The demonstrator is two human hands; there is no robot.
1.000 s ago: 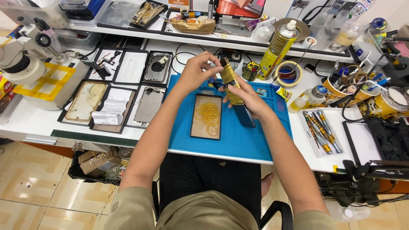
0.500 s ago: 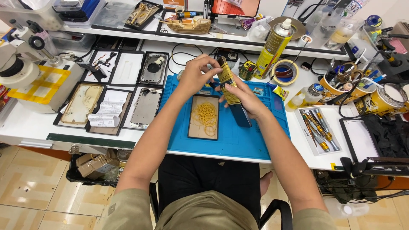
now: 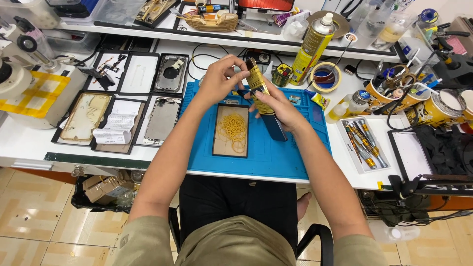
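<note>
My right hand (image 3: 277, 109) grips a dark phone (image 3: 265, 101) held tilted above the blue work mat (image 3: 266, 152). Many yellow rubber bands are wound round the phone's upper half. My left hand (image 3: 220, 80) is at the phone's top end, its fingers pinching a rubber band there. Below the hands, on the mat, lies a small black tray (image 3: 231, 130) holding a loose heap of yellow rubber bands.
Black trays with phone back covers (image 3: 170, 74) and parts lie to the left beside a microscope (image 3: 22, 59). A yellow spray can (image 3: 313, 48), tape rolls (image 3: 324, 77), cups of tools (image 3: 389, 93) and a tray of screwdrivers (image 3: 362, 144) stand to the right.
Both hands stay at the phone with only small finger movements at its top end. The view has shifted slightly.
</note>
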